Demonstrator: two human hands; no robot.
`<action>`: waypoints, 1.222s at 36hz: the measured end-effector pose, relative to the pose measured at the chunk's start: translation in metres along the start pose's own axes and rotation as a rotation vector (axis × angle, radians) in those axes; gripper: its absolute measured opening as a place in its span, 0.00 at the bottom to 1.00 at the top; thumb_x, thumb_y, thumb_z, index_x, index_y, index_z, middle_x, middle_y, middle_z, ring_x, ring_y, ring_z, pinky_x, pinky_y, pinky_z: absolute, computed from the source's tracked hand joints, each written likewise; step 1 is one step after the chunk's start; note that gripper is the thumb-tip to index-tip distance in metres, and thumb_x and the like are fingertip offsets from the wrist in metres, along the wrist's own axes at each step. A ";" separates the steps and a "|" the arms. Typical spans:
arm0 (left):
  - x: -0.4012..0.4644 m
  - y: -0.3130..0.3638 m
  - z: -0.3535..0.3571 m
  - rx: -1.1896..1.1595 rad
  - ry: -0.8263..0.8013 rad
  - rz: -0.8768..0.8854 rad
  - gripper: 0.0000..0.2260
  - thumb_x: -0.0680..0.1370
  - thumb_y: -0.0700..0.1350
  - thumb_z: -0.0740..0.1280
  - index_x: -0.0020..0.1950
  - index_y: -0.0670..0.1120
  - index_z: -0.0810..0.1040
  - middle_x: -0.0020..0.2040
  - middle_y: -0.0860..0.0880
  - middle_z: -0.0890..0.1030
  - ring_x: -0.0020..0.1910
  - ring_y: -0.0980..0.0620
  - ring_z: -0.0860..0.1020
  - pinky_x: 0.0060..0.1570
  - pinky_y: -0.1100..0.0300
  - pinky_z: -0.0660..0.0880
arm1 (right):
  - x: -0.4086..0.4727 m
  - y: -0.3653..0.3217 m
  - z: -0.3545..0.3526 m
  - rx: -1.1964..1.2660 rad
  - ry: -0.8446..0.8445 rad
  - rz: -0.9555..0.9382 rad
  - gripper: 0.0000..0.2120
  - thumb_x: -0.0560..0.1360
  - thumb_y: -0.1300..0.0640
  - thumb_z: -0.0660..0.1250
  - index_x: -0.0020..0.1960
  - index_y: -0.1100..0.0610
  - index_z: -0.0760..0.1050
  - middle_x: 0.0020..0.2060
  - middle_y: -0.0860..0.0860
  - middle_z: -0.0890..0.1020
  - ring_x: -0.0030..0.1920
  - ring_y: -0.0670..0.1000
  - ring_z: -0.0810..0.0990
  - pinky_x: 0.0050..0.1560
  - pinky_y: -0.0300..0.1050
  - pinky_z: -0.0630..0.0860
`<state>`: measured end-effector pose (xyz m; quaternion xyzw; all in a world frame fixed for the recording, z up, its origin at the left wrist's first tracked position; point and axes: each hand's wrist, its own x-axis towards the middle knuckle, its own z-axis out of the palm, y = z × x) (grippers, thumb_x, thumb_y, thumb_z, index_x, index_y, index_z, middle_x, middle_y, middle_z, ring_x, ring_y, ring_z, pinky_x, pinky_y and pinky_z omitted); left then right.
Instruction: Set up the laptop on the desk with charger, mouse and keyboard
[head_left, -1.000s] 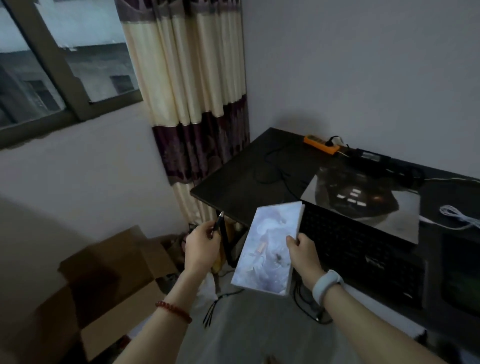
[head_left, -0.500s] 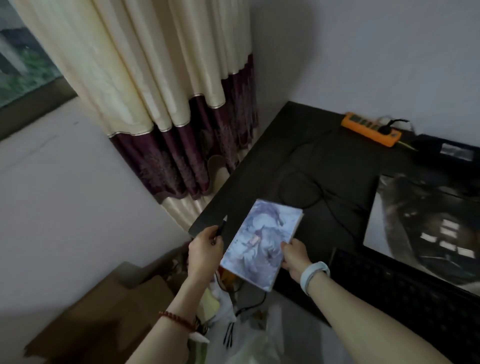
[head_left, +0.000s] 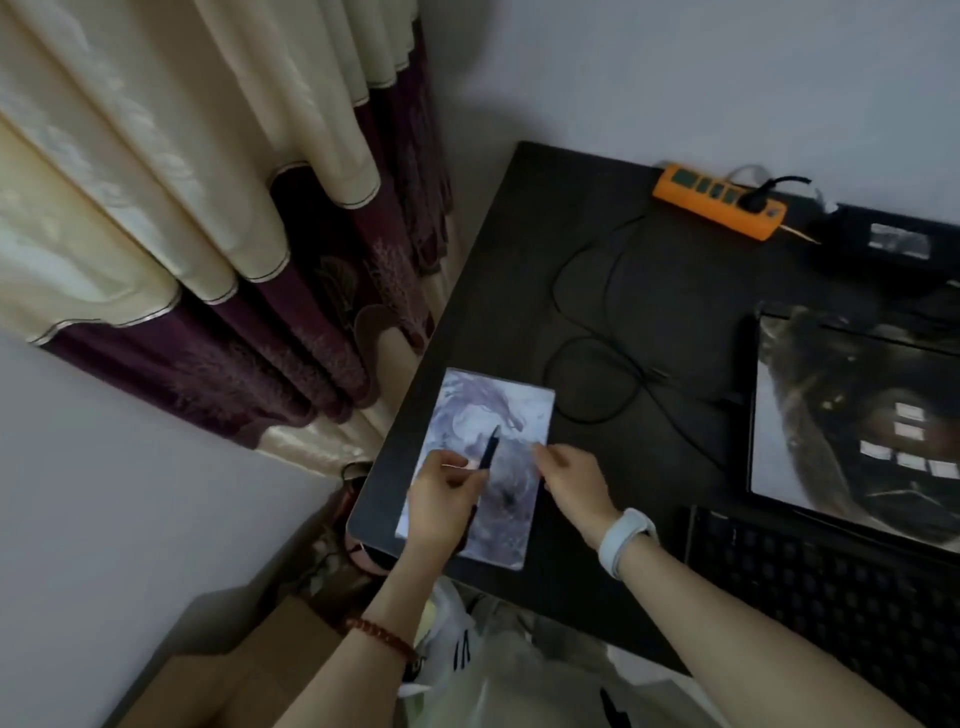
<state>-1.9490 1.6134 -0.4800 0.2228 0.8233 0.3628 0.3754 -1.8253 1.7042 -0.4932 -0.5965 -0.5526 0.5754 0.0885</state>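
Laptop, silver-lidded, is lying closed on the black desk; left hand is pinching a dark pen over the pale illustrated book, right hand is hovering relaxed. Clearing seems underway; next, probably releasing the pen.

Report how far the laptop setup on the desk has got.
Done: the keyboard lies on the desk; a plug sits in the orange power strip. In hand: the left hand holds a pen over a book lying on the desk; the right hand rests at its edge. Left: no laptop or mouse clearly visible.
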 end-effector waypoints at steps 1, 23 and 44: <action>0.000 0.001 0.005 -0.020 -0.042 0.005 0.11 0.71 0.41 0.72 0.43 0.48 0.70 0.36 0.53 0.80 0.36 0.54 0.79 0.33 0.69 0.73 | -0.003 -0.002 -0.003 0.104 -0.035 -0.007 0.16 0.77 0.53 0.61 0.45 0.67 0.77 0.35 0.54 0.76 0.34 0.47 0.74 0.36 0.42 0.69; 0.022 -0.067 0.030 0.949 -0.105 0.412 0.43 0.62 0.78 0.45 0.69 0.63 0.30 0.71 0.52 0.28 0.70 0.45 0.26 0.67 0.41 0.32 | 0.033 0.015 -0.016 0.047 0.164 0.123 0.07 0.75 0.59 0.65 0.50 0.61 0.73 0.40 0.57 0.78 0.27 0.51 0.77 0.28 0.40 0.79; 0.030 -0.069 0.025 0.985 -0.164 0.436 0.44 0.59 0.80 0.40 0.68 0.64 0.27 0.70 0.54 0.24 0.68 0.48 0.23 0.66 0.43 0.28 | 0.016 -0.003 -0.035 0.358 0.151 0.062 0.11 0.77 0.67 0.57 0.57 0.66 0.72 0.38 0.53 0.74 0.35 0.49 0.76 0.37 0.44 0.80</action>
